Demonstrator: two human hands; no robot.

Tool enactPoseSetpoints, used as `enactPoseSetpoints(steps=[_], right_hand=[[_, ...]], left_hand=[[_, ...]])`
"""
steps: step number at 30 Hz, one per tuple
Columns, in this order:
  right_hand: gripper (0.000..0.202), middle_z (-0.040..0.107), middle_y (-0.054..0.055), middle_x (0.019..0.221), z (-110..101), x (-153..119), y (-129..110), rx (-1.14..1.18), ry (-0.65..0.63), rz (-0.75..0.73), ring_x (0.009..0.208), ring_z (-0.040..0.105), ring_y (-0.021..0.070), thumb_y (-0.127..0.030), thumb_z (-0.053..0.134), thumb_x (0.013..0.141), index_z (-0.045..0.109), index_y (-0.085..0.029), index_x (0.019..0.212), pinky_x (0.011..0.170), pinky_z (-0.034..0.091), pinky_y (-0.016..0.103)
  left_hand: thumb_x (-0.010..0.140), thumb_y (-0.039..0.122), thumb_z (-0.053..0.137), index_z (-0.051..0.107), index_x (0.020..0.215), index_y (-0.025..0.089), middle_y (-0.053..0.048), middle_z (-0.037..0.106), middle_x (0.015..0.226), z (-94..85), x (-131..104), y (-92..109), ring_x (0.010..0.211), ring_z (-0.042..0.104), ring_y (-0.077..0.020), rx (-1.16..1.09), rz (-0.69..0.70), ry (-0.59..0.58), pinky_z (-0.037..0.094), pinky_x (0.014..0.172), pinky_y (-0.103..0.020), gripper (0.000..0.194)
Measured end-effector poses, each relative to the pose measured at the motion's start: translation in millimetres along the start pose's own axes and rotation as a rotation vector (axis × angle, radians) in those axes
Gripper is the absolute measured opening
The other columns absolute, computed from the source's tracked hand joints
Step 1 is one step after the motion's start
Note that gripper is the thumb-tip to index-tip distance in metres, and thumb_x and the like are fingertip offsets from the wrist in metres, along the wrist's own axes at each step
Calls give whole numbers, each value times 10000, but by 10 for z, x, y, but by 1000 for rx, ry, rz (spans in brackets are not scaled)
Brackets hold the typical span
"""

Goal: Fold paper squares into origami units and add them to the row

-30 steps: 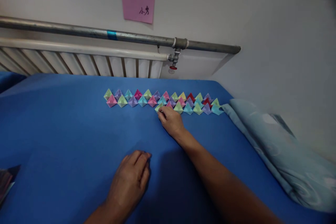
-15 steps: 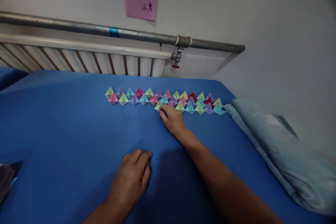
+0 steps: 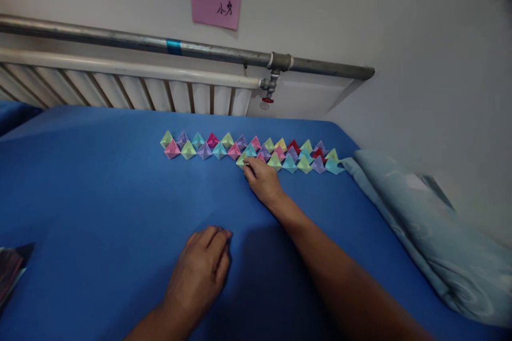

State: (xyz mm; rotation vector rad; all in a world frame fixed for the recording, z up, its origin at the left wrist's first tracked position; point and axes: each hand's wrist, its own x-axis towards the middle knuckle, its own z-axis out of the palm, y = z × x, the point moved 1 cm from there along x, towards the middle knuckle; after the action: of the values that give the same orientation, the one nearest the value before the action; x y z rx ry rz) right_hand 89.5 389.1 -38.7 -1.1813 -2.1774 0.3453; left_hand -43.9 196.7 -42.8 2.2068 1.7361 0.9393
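Note:
Several folded paper pieces (image 3: 205, 151) in green, purple, blue, pink, red and yellow lie in staggered rows on the blue surface (image 3: 100, 192). There are two rows at the left and three toward the right. My right hand (image 3: 263, 180) reaches to the front row, its thumb and forefinger pinched on the edge of a light green paper piece (image 3: 242, 161) at that row's left end. Nearer to me, my left hand (image 3: 202, 266) rests on the blue surface with its fingers curled together; whether anything is under them is hidden.
A folded light blue cloth (image 3: 432, 234) lies along the right side. Behind the surface are a white radiator (image 3: 152, 95), a metal pipe (image 3: 224, 53) and a red-handled valve (image 3: 268, 100). A dark packet (image 3: 10, 272) sits at the left edge.
My right hand has shifted very slightly to the right, showing a little more of the light green piece. My left hand and the rows have not visibly moved.

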Motion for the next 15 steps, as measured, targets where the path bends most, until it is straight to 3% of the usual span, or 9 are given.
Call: enactPoseSetpoints(steps=[3,8,15], right_hand=[[222,696,63,940,-33,-80,-37,-1,6,33,829,638,186,-210,495,893,609,-192,1082,731,460,283],[183,674,56,870,-121,-324,-123,-194,-95,-6,774,618,181,-201,464,918,644,-203,885,685,437,280],[241,657,125,992,-131,-329,-171,-393,-177,-30,904,599,252,-231,516,920,673,-153,1085,794,461,347]], left_hand=[[897,129,430,631,1093,179,-59,672,927,-7,-2,-5,808,658,-185,-22,-4,-8,580,737,-354,285],[902,133,428,627,1101,196,-56,673,958,-14,-22,-21,865,659,-187,-41,-26,-9,578,779,-351,289],[922,152,423,612,1136,196,-54,665,995,-6,-39,-49,883,648,-193,-50,-51,-51,577,791,-385,289]])
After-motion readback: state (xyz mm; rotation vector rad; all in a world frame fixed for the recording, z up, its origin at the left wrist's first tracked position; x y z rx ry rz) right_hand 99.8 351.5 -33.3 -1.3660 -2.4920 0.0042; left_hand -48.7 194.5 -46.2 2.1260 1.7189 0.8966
